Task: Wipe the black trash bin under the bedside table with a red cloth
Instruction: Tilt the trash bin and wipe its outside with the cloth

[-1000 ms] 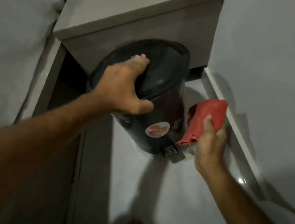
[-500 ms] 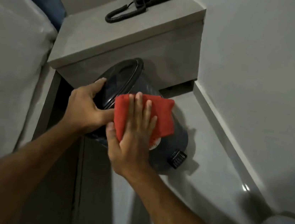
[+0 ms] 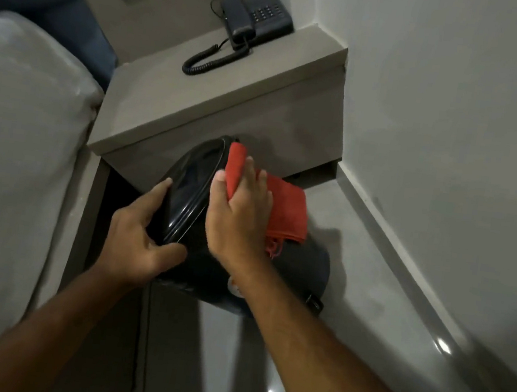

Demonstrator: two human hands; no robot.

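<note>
Right hand fingers [image 3: 254,176]: laid flat and together on the red cloth [image 3: 285,209], pressing it against the upper side wall of the black trash bin [image 3: 304,266]; the thumb lies along the seam just under the lid rim.
Right hand [image 3: 238,213]: palm down on the bin, wrist crossing the bin's body toward the lower right.
Left hand fingers [image 3: 162,189]: spread and curled around the edge of the lid [image 3: 191,187], thumb on the bin wall below the rim, the others over the lid's far side.
Left hand [image 3: 136,239]: grips the bin at its top, holding it tilted.
Red cloth: folded, one end bunched up at the top of the lid rim, the rest draped over the bin's side to the right of the hand, with a frayed edge hanging down.
Black trash bin: tipped toward the left with its glossy lid facing the bed [image 3: 14,133]; its base is on the floor [image 3: 369,291], just in front of the gap under the counter [image 3: 230,94]; a small pedal [image 3: 315,304] sticks out at the bottom right.
Counter: grey, set in the corner between bed and wall [image 3: 457,106]; a dark telephone [image 3: 256,16] with a coiled cord [image 3: 212,56] sits at its back.
Floor: pale and shiny, with small light reflections.
</note>
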